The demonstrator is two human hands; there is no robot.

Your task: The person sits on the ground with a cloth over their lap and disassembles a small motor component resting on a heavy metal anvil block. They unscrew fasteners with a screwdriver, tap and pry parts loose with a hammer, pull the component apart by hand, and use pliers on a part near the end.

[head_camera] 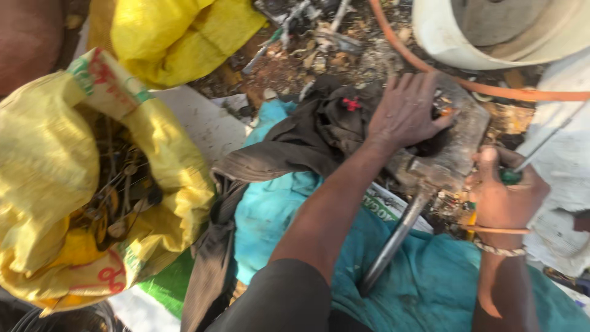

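The left hand (405, 114) lies spread over the top of a grimy metal part (452, 154), fingers curled over its far edge, seemingly to pin it down. Just right of the part, the right hand (504, 193) is clenched round a green-handled tool (513, 175), apparently a screwdriver, tip hidden. The part rests on a teal cloth (424, 276), a dark rag (295, 147) to its left. Well left of it gapes a yellow sack (49, 172) of scrap wire; an orange hose (491, 91) runs behind it.
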